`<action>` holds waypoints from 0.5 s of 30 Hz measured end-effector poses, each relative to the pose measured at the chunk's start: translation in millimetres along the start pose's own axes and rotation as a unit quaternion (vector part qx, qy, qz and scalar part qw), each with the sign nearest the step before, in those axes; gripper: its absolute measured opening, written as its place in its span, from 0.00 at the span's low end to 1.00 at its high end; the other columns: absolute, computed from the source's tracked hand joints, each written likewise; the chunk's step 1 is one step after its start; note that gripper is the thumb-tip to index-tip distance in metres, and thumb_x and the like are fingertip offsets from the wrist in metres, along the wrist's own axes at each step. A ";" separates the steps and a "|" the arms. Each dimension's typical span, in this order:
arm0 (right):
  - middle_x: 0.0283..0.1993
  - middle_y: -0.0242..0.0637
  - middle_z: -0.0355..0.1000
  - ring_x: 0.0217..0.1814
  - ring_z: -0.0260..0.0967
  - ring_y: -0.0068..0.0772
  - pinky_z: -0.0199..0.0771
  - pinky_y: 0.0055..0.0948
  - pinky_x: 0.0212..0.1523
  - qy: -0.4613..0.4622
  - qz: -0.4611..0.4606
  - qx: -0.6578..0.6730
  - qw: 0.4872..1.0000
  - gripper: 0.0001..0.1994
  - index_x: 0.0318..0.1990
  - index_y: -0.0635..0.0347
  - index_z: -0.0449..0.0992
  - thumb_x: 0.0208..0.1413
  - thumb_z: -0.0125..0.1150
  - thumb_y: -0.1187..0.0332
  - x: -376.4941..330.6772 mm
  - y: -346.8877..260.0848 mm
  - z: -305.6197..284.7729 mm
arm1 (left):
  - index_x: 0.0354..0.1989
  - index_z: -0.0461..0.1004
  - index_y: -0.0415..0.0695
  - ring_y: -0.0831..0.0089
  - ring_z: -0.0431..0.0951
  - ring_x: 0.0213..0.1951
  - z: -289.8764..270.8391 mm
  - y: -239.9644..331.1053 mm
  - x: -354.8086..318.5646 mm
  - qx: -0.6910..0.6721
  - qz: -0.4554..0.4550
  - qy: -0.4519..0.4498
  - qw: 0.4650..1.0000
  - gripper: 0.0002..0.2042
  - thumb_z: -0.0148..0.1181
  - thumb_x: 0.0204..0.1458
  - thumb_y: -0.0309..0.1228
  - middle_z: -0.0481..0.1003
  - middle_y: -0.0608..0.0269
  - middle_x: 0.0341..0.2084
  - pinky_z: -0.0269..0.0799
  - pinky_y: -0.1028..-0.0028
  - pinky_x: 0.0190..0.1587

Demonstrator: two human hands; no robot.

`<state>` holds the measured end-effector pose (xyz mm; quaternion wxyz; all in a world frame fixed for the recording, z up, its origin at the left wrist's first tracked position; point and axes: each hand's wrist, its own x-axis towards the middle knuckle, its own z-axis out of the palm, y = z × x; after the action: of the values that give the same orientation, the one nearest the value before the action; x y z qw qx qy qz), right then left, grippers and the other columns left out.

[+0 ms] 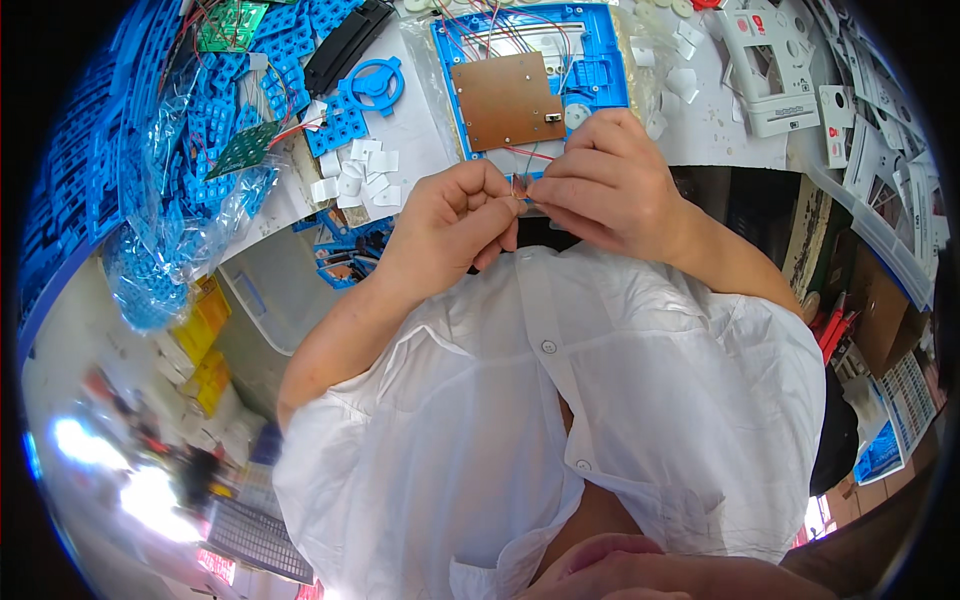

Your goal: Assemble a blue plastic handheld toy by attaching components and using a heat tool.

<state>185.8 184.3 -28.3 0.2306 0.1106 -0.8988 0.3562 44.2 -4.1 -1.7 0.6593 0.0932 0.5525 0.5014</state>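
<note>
In the head view, the left hand (pixel 450 225) and the right hand (pixel 615 185) meet at the near edge of the worktop (pixel 720 145), each nearly closed, thumb against fingers, apparently pinching thin wires (pixel 533 155); the fingertips hide exactly what is gripped. Just beyond them lies the blue housing (pixel 603 75), with a brown circuit board (pixel 505 100) resting over it and coloured leads (pixel 490 30) looping loosely at its far side. The wiring looks partway along: some leads appear attached to the board, while the joint between the fingers seems unfinished and the housing is still open. On the left, white tabs (pixel 375 175) lie scattered near a blue ring-shaped part (pixel 372 86) and a black bar (pixel 345 45), and beyond them blue mouldings (pixel 80 170) heap up around a clear plastic bag (pixel 150 275) and a green board (pixel 245 150). White panels (pixel 785 118) crowd the right side. Below the worktop's left side stand a clear tub (pixel 285 290) and yellow boxes (pixel 205 340); bright lights (pixel 150 500) glare at lower left.
</note>
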 end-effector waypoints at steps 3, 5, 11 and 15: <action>0.34 0.32 0.76 0.39 0.70 0.38 0.68 0.36 0.42 -0.026 0.101 0.044 0.994 0.12 0.37 0.57 0.81 0.43 0.74 0.70 5.0 -7.9 -3.7 | 0.37 0.74 0.39 0.87 0.68 0.19 5.4 -2.2 -0.1 0.025 0.033 0.015 0.999 0.03 0.56 0.64 0.24 0.75 0.67 0.21 0.60 0.83 0.22; 0.33 0.32 0.75 0.38 0.70 0.38 0.68 0.36 0.42 -0.033 0.111 0.055 0.992 0.13 0.39 0.58 0.81 0.43 0.73 0.71 8.6 -10.4 -4.0 | 0.36 0.74 0.39 0.87 0.68 0.20 12.2 -5.2 0.7 0.056 0.078 0.042 0.994 0.03 0.56 0.63 0.24 0.75 0.68 0.21 0.60 0.83 0.22; 0.30 0.35 0.75 0.35 0.70 0.38 0.71 0.34 0.36 -0.006 0.094 0.045 0.995 0.10 0.36 0.60 0.80 0.44 0.71 0.76 8.1 -7.3 -1.9 | 0.31 0.73 0.38 0.87 0.70 0.21 18.2 -4.0 2.5 0.245 0.176 0.092 0.949 0.04 0.60 0.59 0.22 0.73 0.68 0.19 0.64 0.80 0.24; 0.31 0.36 0.77 0.33 0.71 0.38 0.73 0.33 0.33 0.036 0.092 0.051 0.994 0.09 0.35 0.62 0.81 0.44 0.69 0.80 7.2 -7.2 1.0 | 0.31 0.74 0.38 0.88 0.70 0.21 19.2 1.2 2.5 0.297 0.195 0.106 0.929 0.03 0.60 0.57 0.21 0.73 0.66 0.19 0.66 0.79 0.24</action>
<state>181.8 178.2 -21.1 0.2227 0.0260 -0.8770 0.4250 59.0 6.7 4.7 0.4280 0.3368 0.7141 0.4399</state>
